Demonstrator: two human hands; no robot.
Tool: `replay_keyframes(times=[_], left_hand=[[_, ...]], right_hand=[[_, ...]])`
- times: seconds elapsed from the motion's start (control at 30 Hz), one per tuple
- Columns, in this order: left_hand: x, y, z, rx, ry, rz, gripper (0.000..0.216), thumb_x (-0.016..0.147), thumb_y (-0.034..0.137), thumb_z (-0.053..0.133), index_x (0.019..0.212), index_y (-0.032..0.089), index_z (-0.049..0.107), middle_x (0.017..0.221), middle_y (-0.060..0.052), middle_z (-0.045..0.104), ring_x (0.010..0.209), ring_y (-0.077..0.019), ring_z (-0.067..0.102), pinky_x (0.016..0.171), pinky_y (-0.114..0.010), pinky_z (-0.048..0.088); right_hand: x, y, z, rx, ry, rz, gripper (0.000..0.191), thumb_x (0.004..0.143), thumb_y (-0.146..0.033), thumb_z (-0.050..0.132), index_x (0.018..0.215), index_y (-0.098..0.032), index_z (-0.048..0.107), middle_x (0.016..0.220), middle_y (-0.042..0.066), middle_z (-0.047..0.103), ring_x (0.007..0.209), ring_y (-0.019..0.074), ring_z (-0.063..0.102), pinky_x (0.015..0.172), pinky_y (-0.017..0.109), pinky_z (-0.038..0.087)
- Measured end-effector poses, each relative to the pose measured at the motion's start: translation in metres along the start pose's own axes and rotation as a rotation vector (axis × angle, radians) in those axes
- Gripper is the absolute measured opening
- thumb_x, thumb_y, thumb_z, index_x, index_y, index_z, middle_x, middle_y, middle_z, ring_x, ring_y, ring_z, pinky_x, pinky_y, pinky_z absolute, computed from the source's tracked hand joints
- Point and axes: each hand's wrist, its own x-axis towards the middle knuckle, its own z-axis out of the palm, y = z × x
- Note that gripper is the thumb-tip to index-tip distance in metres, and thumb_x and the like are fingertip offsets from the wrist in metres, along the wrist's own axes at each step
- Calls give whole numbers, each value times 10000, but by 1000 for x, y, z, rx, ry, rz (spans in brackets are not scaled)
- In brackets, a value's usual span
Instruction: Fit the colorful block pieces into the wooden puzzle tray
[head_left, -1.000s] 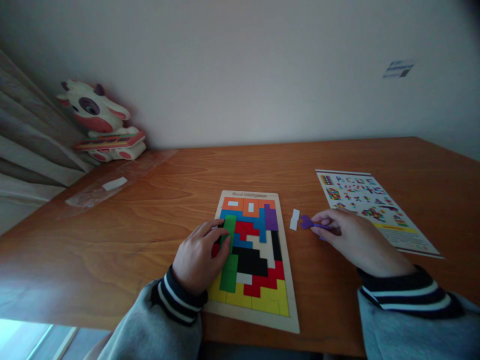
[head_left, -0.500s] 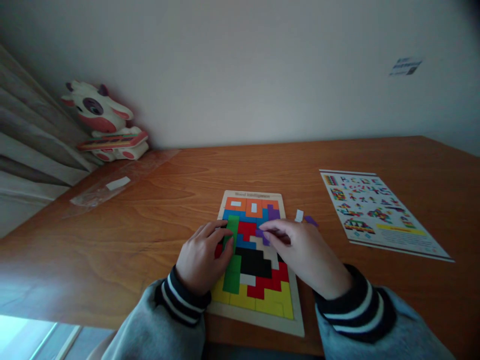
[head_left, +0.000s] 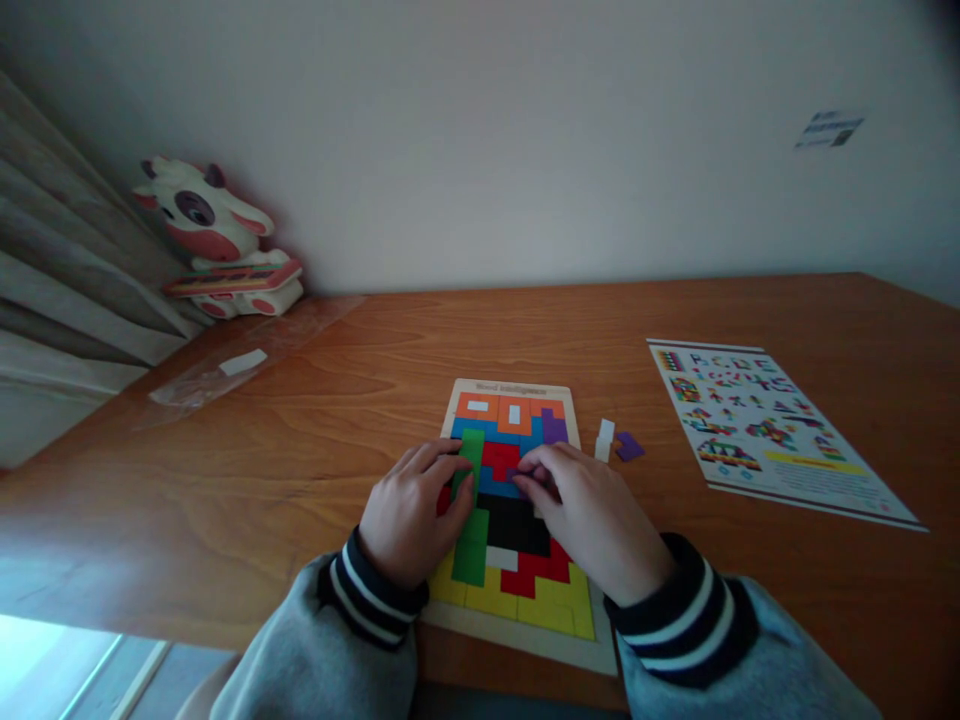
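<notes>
A wooden block-puzzle board (head_left: 525,383) lies on the table between my hands, largely filled with coloured pieces. My left hand (head_left: 412,515) rests over its left side, fingers bent, with thumb and index fingertips apart at a long green puzzle piece (head_left: 472,445). A second green piece (head_left: 470,550) sits nearer me. My right hand (head_left: 592,510) pinches a small purple puzzle piece (head_left: 513,474) over the middle of the board, beside a red piece (head_left: 499,460). Fingers hide most of the purple piece. A black piece (head_left: 514,525) is just below it.
Beyond my right hand, a white piece (head_left: 604,440) and another purple piece (head_left: 630,446) lie loose on the table. A printed pattern sheet (head_left: 780,430) is at the right. A cow toy (head_left: 225,240) and clear plastic wrap (head_left: 195,385) are at the back left.
My right hand has shifted slightly left and toward me across the board with the purple piece, uncovering more of the loose pieces. My left hand keeps its place on the board.
</notes>
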Motion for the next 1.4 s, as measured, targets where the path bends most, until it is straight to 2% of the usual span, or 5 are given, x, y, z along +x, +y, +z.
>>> replay_keyframes(times=[0.37,0.57,0.93,1.17,1.4], left_hand=[[1,-1,0,-9,-8,-2,134,874,252,560,933,209,672,1098,-65,679,986,-234,660,861,-418,571],[1,-1,0,-14,-5,9,137,877,248,556,939,207,670,1100,-66,674,977,-231,656,861,-420,568],[0,1,1,-6,-20,114,200,893,229,550,1058,192,657,1211,-100,632,1062,-260,620,910,-474,547],[2,7,1,-90,-178,333,333,934,208,501,1258,176,572,1304,-106,603,1246,-254,531,1023,-459,494],[1,7,2,-104,-192,336,292,934,231,508,1202,177,611,1267,-105,629,1176,-251,579,994,-469,509]], right_hand=[[-6,-7,-5,-132,-77,-98,228,930,-148,503,911,-191,727,862,58,660,786,193,641,738,351,518],[-21,-16,-1,-335,-104,-187,324,901,-114,495,1174,-77,665,964,151,617,873,247,594,790,423,535],[-20,-11,-7,-256,-95,-213,292,907,-154,502,1132,-104,681,1005,131,575,916,254,577,806,448,537],[-23,-16,-5,-323,-72,-224,327,881,-126,519,1175,-74,652,1096,168,597,989,295,578,838,483,540],[-18,2,-23,-163,-36,-238,341,933,-160,440,1243,-144,579,1176,122,605,1016,237,605,887,426,529]])
